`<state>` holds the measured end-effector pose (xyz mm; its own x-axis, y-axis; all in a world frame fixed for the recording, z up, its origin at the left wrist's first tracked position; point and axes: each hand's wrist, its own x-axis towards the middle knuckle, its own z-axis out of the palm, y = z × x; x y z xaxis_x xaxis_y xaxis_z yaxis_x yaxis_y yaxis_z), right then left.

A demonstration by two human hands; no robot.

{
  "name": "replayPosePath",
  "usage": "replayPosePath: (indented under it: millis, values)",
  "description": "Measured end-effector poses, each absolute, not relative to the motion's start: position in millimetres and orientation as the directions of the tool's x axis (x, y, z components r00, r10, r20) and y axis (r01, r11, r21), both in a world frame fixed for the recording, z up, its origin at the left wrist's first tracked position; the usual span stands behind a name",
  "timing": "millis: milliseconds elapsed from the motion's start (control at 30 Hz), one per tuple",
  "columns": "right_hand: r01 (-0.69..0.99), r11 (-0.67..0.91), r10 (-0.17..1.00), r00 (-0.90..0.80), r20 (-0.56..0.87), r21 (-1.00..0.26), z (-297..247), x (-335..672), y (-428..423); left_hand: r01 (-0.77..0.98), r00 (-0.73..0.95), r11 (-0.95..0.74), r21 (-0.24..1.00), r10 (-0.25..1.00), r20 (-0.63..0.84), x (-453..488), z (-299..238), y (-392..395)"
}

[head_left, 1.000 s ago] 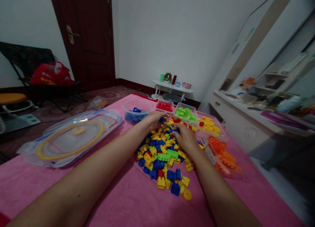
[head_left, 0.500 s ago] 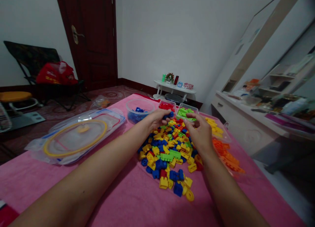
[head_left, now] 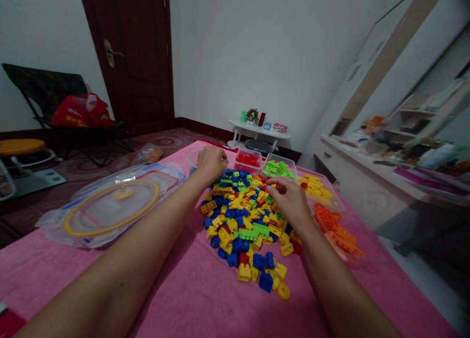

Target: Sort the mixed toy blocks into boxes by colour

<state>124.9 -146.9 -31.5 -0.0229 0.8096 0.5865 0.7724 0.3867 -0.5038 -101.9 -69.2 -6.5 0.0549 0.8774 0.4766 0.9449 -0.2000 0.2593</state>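
Observation:
My left hand [head_left: 213, 163] is over the round clear tub [head_left: 192, 156] at the back left of the table, its back towards me. Its fingers curl downward, and what they hold, if anything, is hidden. My hand and wrist cover most of the tub. My right hand [head_left: 292, 198] hovers at the right side of a heap of toy building bricks [head_left: 242, 213] in yellow, blue, green and red. Its thumb and fingers are apart with nothing seen between them, the fingertips close to the bricks at the back of the heap.
Behind the heap stand clear boxes of red bricks [head_left: 248, 159] and green bricks [head_left: 278, 168]. Yellow bricks [head_left: 314, 187] and orange pieces [head_left: 340, 230] lie in containers at the right. Stacked clear lids [head_left: 117, 201] lie on the pink tablecloth [head_left: 198, 289] at the left.
My left hand has moved left from above the heap, where it held a blue brick, to the round tub. My right hand has shifted slightly left and down towards the bricks.

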Motion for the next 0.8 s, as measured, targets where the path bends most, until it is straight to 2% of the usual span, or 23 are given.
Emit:
replayPosePath:
  millis: [133,233,300,367,500,600,700,800]
  values:
    - [0.852,0.278,0.921,-0.105,0.376,-0.443,-21,142,-148,0.89,0.199,-0.312,0.333,0.922,0.333,-94,13,-84]
    - [0.883,0.273,0.958,-0.212,0.193,-0.383,-17,155,-152,0.847,0.349,-0.391,0.359,0.92,0.178,-88,17,-94]
    - [0.9,0.276,0.961,-0.253,0.11,-0.339,-19,159,-155,0.844,0.366,-0.386,0.371,0.922,0.126,-84,12,-97]
    - [0.917,0.273,0.962,-0.266,0.064,-0.292,-23,157,-158,0.836,0.328,-0.355,0.418,0.935,0.136,-81,5,-97]
    - [0.956,0.23,0.972,-0.215,0.096,-0.18,-30,148,-162,0.791,0.276,-0.343,0.508,0.939,0.204,-76,-10,-91]
    - [0.963,0.218,0.974,-0.205,0.092,-0.159,-30,147,-163,0.814,0.281,-0.347,0.466,0.937,0.208,-77,-14,-89]
    - [0.951,0.227,0.973,-0.21,0.1,-0.21,-26,148,-161,0.855,0.295,-0.35,0.383,0.935,0.197,-79,-9,-92]
    - [0.888,0.266,0.958,-0.201,0.202,-0.376,-19,143,-158,0.83,0.315,-0.384,0.404,0.921,0.229,-79,1,-95]
